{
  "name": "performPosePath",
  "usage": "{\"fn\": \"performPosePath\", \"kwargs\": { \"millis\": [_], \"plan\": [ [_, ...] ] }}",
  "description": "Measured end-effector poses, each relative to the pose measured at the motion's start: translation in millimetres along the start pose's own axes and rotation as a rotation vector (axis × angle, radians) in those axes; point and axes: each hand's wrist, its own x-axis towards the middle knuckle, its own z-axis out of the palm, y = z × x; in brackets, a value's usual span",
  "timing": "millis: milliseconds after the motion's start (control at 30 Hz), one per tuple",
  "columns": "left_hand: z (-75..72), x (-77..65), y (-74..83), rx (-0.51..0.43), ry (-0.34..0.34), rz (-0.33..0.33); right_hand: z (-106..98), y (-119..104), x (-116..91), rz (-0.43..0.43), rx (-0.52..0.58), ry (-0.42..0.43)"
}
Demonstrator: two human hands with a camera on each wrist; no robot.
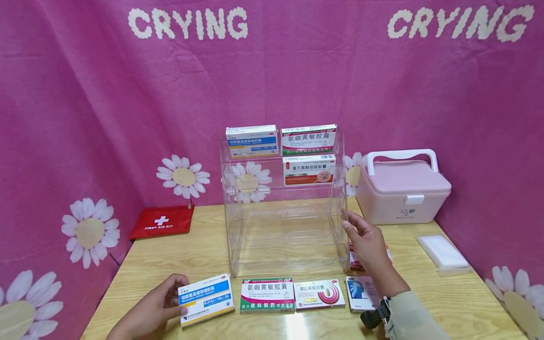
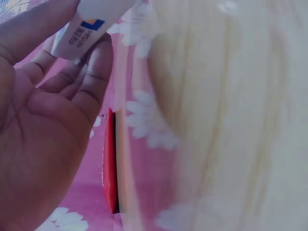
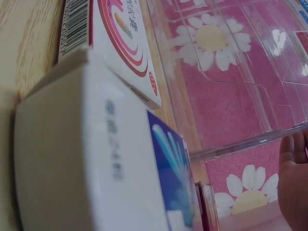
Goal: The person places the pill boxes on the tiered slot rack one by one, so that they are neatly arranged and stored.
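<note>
While the left grip (image 1: 157,302) pinches a blue-and-white box (image 1: 207,298) by its left end, thumb on the front and fingers behind, the right grip (image 1: 366,243) is at the right side panel of a clear tiered rack (image 1: 233,212); whether it pinches that panel or only rests against it, I cannot tell. The pinched box is tilted, at the left end of a row in front of the rack; whether it touches the bench (image 1: 161,264) is unclear. Just beside it lies a green-and-white box (image 1: 267,298), then a pink-ringed box (image 1: 319,295) and a box with a blue picture (image 1: 357,293), partly covered by the person's arm (image 1: 393,278).

The step in hand looks like stocking the rack, with the right grip probably steadying it. A similar blue-and-white carton (image 1: 252,146) stands at the left of the top tier, a green-and-white carton (image 1: 308,141) to its right, and a red-and-white carton (image 1: 309,172) on the tier below.

The next move likely calls for raising the box, levelling it and seating it face outward; left of the red-and-white carton seems a fair spot, though nothing shows which is meant. Because the rack looks light, a hard push could shift it.
</note>
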Motion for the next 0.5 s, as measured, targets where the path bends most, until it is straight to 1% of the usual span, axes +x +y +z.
{"fn": "performPosePath", "kwargs": {
  "millis": [33,100,200,300,400,467,500],
  "plan": [
    [-0.4,-1.1,0.8,-0.001,0.019,0.002,0.2,0.7,0.0,-0.004,0.001,0.0],
    [-0.9,-3.1,3.1,0.017,0.078,-0.02,0.8,2.5,0.0,-0.016,0.0,0.002],
    [-2.3,-4.9,6.1,0.016,0.156,-0.045,1.6,4.4,-0.1,-0.03,-0.002,0.009],
    [-4.9,-6.4,7.1,-0.024,0.211,-0.042,1.9,4.7,0.0,-0.024,-0.001,0.017],
    [-8.7,-8.1,7.5,-0.079,0.229,0.009,1.3,4.5,0.2,-0.018,0.006,0.012],
    [-11.0,-8.8,9.5,-0.098,0.258,0.073,0.8,4.2,0.3,-0.008,0.009,0.011],
    [-12.4,-9.0,11.5,-0.112,0.272,0.117,0.5,4.1,0.3,-0.005,0.009,0.009]
  ]
}}
